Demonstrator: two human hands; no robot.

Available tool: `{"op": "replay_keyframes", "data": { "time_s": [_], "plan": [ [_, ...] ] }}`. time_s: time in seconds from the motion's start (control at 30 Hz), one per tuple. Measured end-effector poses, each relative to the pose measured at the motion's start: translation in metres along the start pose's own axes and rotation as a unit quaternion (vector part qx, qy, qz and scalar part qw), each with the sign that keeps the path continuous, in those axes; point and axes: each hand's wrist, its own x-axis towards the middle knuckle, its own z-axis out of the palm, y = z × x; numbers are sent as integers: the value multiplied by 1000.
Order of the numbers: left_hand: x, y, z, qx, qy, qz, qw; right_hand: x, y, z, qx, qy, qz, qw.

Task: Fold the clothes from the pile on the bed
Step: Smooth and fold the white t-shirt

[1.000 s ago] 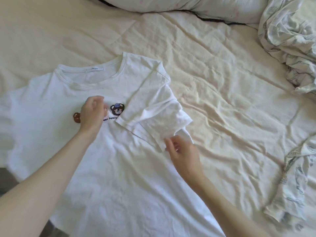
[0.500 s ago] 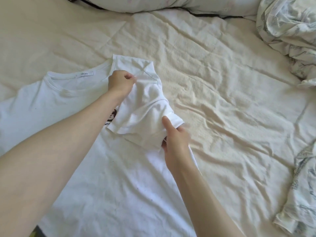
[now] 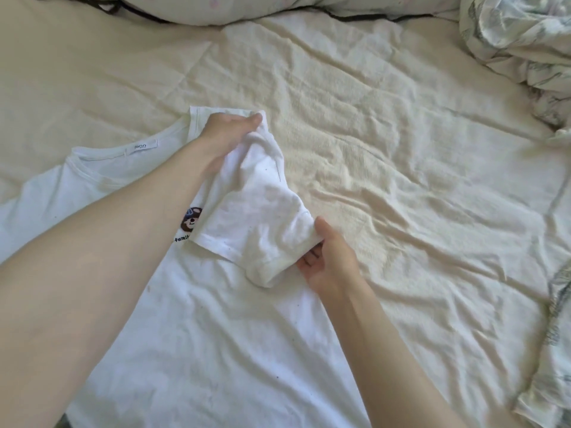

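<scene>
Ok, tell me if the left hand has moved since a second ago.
Yes. The left hand has left the bear print on the white T-shirt and moved up toward the shoulder, beside the collar, where it now holds the fabric.

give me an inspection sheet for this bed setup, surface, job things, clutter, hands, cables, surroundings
surface: cream sheet, wrinkled, covers the bed
job's things: white t-shirt lies flat, front up, bear print partly covered; its right-side sleeve is folded in over the chest
clutter: patterned cloth bunched at the right edge
hands: left hand grips the shirt at the shoulder; right hand holds the sleeve end, thumb on top, fingers under it
cables: a dark cord runs along the pillow's edge at the top; what it is I cannot tell
surroundings: pillow at the head of the bed, crumpled patterned bedding top right
</scene>
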Motion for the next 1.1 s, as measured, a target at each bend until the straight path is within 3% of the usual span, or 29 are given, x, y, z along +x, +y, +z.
{"op": "replay_keyframes", "data": {
  "time_s": [0.1, 0.27, 0.4, 0.53, 0.6, 0.67, 0.7, 0.77, 0.83, 0.9, 1.0, 1.1],
  "plan": [
    [2, 2, 12, -111, -23, 25, 993, -1, 1, -4, 39, -16, -99, 994],
    [-10, -12, 15, 37, 40, 78, 995, -4, 14, -12, -86, -30, -145, 985],
    [-45, -46, -3, 98, 124, 51, 986, -12, 22, -10, -188, -87, -142, 968],
    [-71, -71, -22, 170, 98, 18, 981, -13, 34, -8, -227, -15, -135, 964],
    [-73, -66, -29, 116, 78, 35, 990, -17, 39, -8, -201, -6, -178, 963],
    [-73, -59, -44, 20, 66, 37, 997, -24, 43, -8, -202, -69, -208, 954],
    [-74, -58, -53, 16, 65, 35, 997, -28, 47, -10, -230, -102, -185, 950],
    [-73, -66, -70, 139, 56, 21, 988, -30, 54, -16, -334, -120, -94, 930],
    [-70, -73, -80, 278, 60, 16, 958, -26, 53, -24, -362, -83, -38, 928],
    [-63, -68, -77, 317, 91, 57, 942, -21, 47, -26, -304, -29, -75, 949],
    [-44, -47, -54, 255, 100, 87, 958, -13, 34, -15, -235, 46, -166, 957],
    [-26, -30, -23, 220, 77, 101, 967, -3, 24, 3, -168, 123, -151, 966]
  ]
}}
